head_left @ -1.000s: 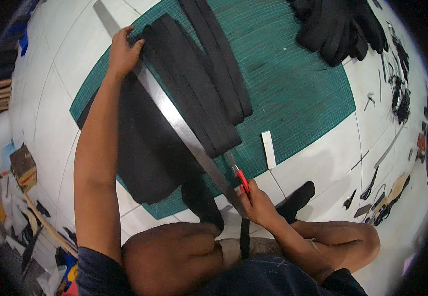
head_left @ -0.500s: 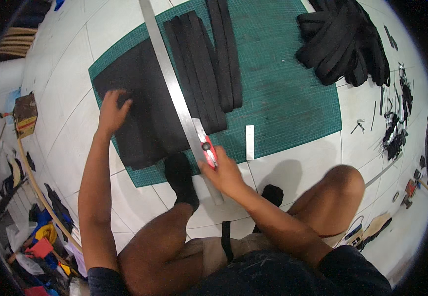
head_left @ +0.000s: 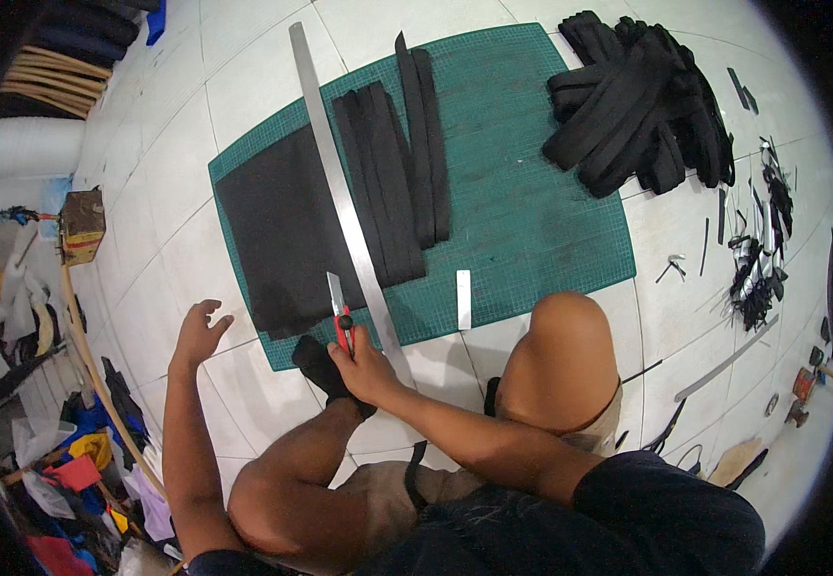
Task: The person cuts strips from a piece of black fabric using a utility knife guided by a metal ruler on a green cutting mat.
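My right hand [head_left: 367, 369] grips a red utility knife [head_left: 344, 324], its blade pointing away from me over the near edge of the black fabric [head_left: 277, 230]. Across that fabric lies a long metal ruler [head_left: 336, 182], running from the far side toward my foot. Off the mat to the left, my left hand [head_left: 203, 331] hovers above the floor tiles with fingers apart, holding nothing. Cut black strips [head_left: 383, 182] rest just right of the ruler, and narrower strips [head_left: 426, 144] lie beyond them. Under everything is a green cutting mat [head_left: 522, 192].
A short white ruler [head_left: 464, 300] lies at the mat's near edge. Looped black strips [head_left: 637, 101] are heaped at the far right, with scraps [head_left: 757, 274] beyond. At left are a box [head_left: 82, 227], a long pole [head_left: 100, 374] and mixed cloth scraps [head_left: 81, 475].
My left hand has lifted off the fabric and drawn back to the left. The right hand has moved left with the knife, away from the ruler. The view has shifted too.
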Tool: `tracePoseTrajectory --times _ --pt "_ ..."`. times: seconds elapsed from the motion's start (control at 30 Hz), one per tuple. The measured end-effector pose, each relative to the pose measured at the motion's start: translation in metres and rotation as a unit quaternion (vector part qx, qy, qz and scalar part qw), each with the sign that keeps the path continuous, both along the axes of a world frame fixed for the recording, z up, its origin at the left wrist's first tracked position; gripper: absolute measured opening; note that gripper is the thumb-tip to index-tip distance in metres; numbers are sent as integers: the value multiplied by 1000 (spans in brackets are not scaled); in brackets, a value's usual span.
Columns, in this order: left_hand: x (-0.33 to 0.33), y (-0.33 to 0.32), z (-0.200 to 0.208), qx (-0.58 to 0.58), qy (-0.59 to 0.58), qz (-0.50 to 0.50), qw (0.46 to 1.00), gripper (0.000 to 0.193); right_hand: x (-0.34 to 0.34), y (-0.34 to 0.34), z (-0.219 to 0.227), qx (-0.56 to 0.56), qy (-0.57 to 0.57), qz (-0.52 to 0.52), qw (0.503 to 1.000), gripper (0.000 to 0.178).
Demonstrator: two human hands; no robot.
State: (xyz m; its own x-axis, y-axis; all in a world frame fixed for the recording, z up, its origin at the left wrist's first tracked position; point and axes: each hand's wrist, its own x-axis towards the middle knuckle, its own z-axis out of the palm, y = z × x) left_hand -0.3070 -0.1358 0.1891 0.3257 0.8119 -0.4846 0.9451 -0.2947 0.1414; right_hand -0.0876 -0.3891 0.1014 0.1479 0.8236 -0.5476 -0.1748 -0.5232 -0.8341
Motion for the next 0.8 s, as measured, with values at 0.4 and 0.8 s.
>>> tracePoseTrajectory --times 0.4,0.8 --pt "101 -6 17 -62 37 -152 986 48 -3 17 -16 -49 41 -51 997 51" --pt "148 70 -72 -50 76 -259 961 52 -18 19 -46 -62 -23 -70 995 48"
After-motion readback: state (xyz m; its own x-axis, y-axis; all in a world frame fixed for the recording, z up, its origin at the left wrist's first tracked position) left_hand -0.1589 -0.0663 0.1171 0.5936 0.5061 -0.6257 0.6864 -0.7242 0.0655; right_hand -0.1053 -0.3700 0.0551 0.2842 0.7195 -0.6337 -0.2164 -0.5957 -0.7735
